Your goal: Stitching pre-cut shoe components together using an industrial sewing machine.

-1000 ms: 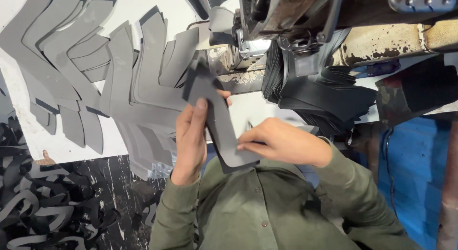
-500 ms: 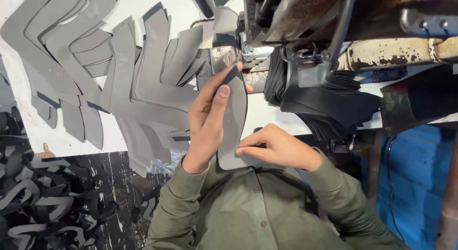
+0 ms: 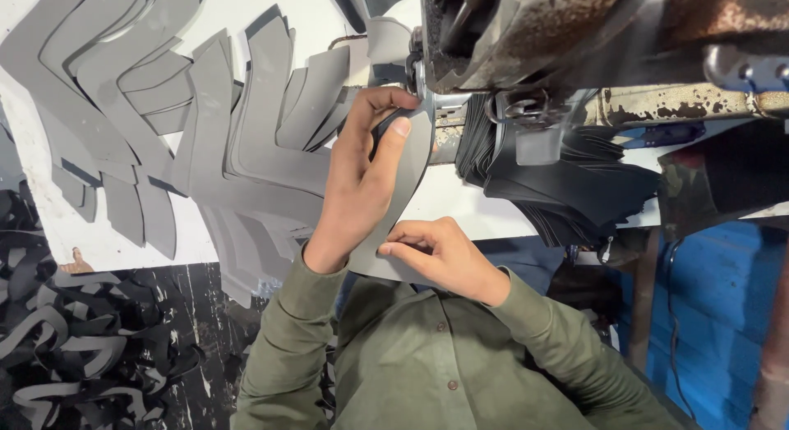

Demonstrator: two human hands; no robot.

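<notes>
While both hands' fingers pinch the curved grey piece (image 3: 400, 202) at the rusty sewing machine (image 3: 526, 36), the left hand (image 3: 357, 179) guides it; the right hand (image 3: 440, 253) grips its lower end; grey cutouts (image 3: 238, 126) lie beside the machine on the desk (image 3: 66, 225), black pieces (image 3: 559, 179) beneath it.

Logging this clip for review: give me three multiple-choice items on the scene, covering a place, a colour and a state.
1. Where is the upper end of the held grey piece?
A. On the floor
B. At the sewing machine's head
C. On the black stack

2. What colour is the stack of pieces to the right of the hands?
A. Black
B. White
C. Red

3. How is the grey piece held?
A. By the left hand alone
B. By no hand
C. By both hands

Answers:
1 B: the grey piece reaches up to the sewing machine.
2 A: the stack under the machine is black.
3 C: the left hand pinches its upper part and the right hand its lower end.
</notes>
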